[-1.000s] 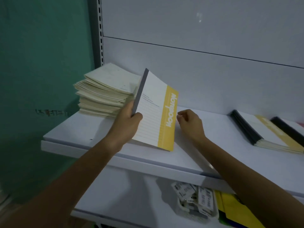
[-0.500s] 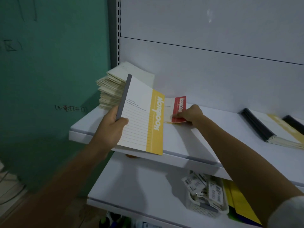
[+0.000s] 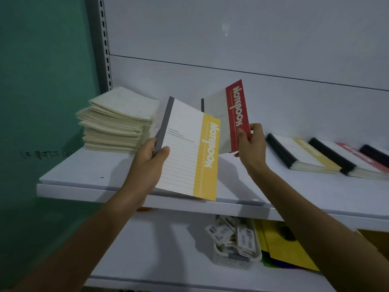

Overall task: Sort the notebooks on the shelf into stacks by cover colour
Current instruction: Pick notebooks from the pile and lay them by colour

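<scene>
Left grip (image 3: pixel 147 163) clasped round yellow-banded white paper notebook (image 3: pixel 185 157) by its grey spine, right grip (image 3: pixel 252 144) pinched red-banded white paper notebook (image 3: pixel 236 110) — both tilted above white shelf (image 3: pixel 84 175)

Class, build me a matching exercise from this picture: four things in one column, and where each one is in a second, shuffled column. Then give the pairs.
Things
1. yellow-banded notebook
2. red-banded notebook
3. cream stack
4. white basket

Places
A. on the lower shelf
B. held in the right hand
C. at the left end of the upper shelf
D. held in the left hand

Pairs: 1-D, 2-B, 3-C, 4-A
</scene>
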{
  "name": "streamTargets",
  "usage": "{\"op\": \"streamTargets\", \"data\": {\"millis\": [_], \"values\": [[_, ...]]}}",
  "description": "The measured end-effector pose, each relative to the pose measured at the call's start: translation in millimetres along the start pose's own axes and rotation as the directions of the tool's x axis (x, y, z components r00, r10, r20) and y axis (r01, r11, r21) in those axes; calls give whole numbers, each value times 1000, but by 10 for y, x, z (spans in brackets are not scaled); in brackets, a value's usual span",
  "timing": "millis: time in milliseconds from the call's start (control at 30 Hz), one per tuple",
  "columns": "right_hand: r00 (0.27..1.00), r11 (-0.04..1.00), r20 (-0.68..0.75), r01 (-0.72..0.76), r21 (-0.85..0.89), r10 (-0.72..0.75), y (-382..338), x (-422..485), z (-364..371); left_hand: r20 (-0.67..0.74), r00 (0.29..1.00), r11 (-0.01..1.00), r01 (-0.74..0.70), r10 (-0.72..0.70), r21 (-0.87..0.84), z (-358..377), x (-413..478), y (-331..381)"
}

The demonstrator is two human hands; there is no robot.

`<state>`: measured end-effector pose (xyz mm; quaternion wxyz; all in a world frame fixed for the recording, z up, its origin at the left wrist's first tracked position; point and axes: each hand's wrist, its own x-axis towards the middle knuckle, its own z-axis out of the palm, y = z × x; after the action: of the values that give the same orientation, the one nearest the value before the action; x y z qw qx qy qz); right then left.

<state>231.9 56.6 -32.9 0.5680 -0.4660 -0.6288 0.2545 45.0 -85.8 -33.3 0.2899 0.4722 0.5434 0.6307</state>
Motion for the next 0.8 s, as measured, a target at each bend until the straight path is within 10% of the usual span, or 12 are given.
{"op": "streamTargets", "data": {"millis": [433, 800], "values": [[981, 1000, -195, -19, -10, 16, 701, 478, -2306, 135, 991, 1000, -8, 9, -14, 2313, 8, 222], [903, 943, -272, -319, 93, 332, 1636, 1281, -3752, 53, 996, 998, 66, -67, 3, 3617, 239, 287]]}}
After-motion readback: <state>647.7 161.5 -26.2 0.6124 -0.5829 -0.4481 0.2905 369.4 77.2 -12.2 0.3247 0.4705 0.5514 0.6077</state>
